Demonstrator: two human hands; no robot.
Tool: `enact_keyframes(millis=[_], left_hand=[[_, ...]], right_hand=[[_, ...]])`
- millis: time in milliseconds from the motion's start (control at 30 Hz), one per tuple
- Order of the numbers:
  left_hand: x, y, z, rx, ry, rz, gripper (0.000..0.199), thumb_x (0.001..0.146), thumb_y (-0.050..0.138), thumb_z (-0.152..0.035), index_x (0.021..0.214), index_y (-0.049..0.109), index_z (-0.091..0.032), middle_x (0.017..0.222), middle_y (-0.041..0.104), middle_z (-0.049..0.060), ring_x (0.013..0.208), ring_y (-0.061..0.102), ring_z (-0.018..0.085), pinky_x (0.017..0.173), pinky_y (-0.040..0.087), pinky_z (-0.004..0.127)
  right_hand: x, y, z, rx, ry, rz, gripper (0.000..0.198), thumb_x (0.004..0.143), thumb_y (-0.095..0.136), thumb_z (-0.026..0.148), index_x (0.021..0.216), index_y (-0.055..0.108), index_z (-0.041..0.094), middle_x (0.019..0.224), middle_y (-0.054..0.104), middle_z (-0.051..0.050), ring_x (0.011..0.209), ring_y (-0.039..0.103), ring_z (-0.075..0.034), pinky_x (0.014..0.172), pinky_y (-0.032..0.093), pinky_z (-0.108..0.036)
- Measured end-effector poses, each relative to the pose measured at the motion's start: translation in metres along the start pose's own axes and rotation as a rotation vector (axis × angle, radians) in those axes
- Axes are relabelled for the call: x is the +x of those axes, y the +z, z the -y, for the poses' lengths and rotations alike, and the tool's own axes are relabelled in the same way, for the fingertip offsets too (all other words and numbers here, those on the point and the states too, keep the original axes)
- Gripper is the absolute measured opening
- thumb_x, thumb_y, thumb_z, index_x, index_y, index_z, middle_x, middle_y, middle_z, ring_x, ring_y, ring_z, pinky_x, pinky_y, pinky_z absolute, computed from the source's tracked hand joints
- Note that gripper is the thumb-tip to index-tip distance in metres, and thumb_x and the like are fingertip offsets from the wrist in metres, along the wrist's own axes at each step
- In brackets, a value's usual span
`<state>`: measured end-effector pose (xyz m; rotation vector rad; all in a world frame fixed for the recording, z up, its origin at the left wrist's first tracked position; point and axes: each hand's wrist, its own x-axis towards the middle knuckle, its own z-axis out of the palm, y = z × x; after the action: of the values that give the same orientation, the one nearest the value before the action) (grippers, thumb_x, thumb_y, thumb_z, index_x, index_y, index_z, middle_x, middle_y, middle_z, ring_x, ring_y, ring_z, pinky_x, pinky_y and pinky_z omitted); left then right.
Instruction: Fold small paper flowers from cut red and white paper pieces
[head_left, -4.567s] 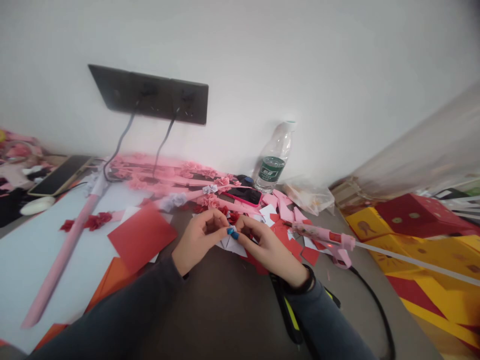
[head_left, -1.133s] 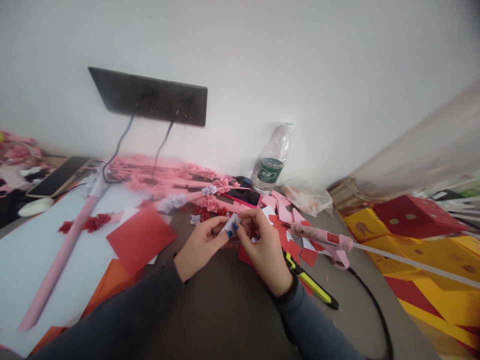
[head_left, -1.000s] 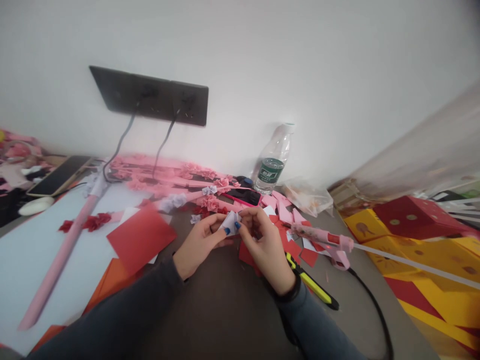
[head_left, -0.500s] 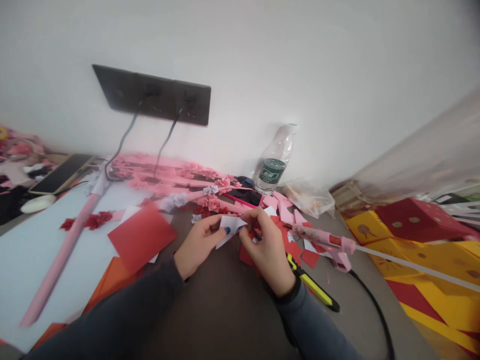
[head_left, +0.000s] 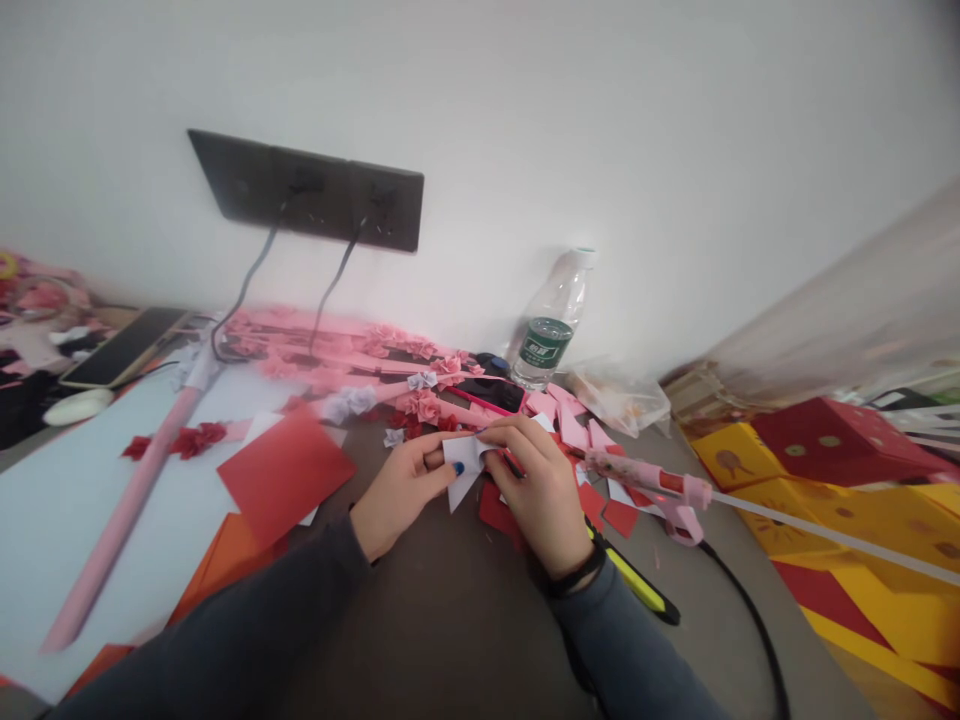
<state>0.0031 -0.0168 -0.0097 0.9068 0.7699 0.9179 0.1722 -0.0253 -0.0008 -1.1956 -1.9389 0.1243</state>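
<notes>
Between both hands, above the grey table (head_left: 442, 610), is a small folded piece of white paper (head_left: 463, 462). My left hand (head_left: 401, 490) pinches its left side, the blue-nailed thumb lying across the front. Closed on the right edge of the paper is my right hand (head_left: 536, 490), with its fingertips bent over and hiding that part. Under and beside the right hand lie red paper pieces (head_left: 621, 518) and a yellow-and-black utility knife (head_left: 645, 585). To the left of my left hand rests a red paper square (head_left: 285, 472).
A pink glue gun (head_left: 637, 475) with a white stick lies at right, its black cord (head_left: 750, 610) trailing forward. A water bottle (head_left: 546, 335) stands by the wall. Pink paper flowers (head_left: 424, 405) and a phone (head_left: 491, 393) lie behind the hands. Yellow and red boxes (head_left: 847, 440) are far right.
My right hand has turned inward, its fingers curling further over the paper's right edge. The white paper has tilted and its lower point now hangs down more. My left hand has barely moved.
</notes>
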Motion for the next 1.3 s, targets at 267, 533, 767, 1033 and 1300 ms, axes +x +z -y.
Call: enact_keyframes(millis=[267, 533, 767, 1033, 1300], left_hand=[[0.001, 0.003, -0.003, -0.121, -0.004, -0.035, 0.04, 0.072, 0.08, -0.023, 0.11, 0.074, -0.015, 0.101, 0.078, 0.01, 0.093, 0.07, 0.021, 0.079, 0.052, 0.028], [0.004, -0.002, -0.005, -0.224, 0.04, -0.11, 0.036, 0.069, 0.085, -0.029, 0.101, 0.076, -0.014, 0.095, 0.077, 0.01, 0.082, 0.071, 0.019, 0.069, 0.054, 0.026], [0.004, -0.004, -0.006, -0.123, -0.01, -0.206, 0.03, 0.069, 0.083, -0.025, 0.095, 0.075, -0.013, 0.091, 0.078, 0.009, 0.08, 0.071, 0.018, 0.071, 0.053, 0.027], [0.001, -0.004, -0.007, 0.09, 0.056, -0.148, 0.03, 0.073, 0.079, -0.028, 0.1, 0.074, -0.015, 0.089, 0.078, 0.007, 0.08, 0.07, 0.019, 0.071, 0.052, 0.026], [0.0, -0.003, -0.009, 0.245, 0.129, -0.119, 0.02, 0.078, 0.074, -0.035, 0.087, 0.074, -0.017, 0.077, 0.07, 0.002, 0.068, 0.06, 0.015, 0.061, 0.047, 0.025]], right_hand=[[-0.001, 0.002, 0.005, -0.106, -0.093, -0.022, 0.014, 0.092, 0.058, 0.013, 0.097, 0.068, 0.022, 0.099, 0.072, -0.009, 0.091, 0.063, -0.025, 0.078, 0.049, -0.04], [0.001, 0.0, 0.008, -0.084, -0.165, 0.037, 0.027, 0.09, 0.059, 0.013, 0.114, 0.067, 0.023, 0.117, 0.071, -0.012, 0.1, 0.062, -0.028, 0.083, 0.048, -0.045], [0.002, 0.0, 0.01, 0.222, 0.079, -0.061, 0.018, 0.092, 0.052, 0.014, 0.102, 0.065, 0.023, 0.105, 0.069, -0.009, 0.099, 0.064, -0.024, 0.085, 0.049, -0.041], [0.001, 0.008, 0.001, 0.523, 0.412, 0.092, 0.024, 0.089, 0.06, 0.037, 0.073, 0.051, 0.021, 0.065, 0.052, 0.002, 0.059, 0.047, -0.014, 0.055, 0.04, -0.026], [0.005, 0.003, 0.001, 0.541, 0.381, 0.094, 0.032, 0.088, 0.064, 0.043, 0.07, 0.049, 0.021, 0.065, 0.051, 0.003, 0.062, 0.046, -0.014, 0.058, 0.039, -0.026]])
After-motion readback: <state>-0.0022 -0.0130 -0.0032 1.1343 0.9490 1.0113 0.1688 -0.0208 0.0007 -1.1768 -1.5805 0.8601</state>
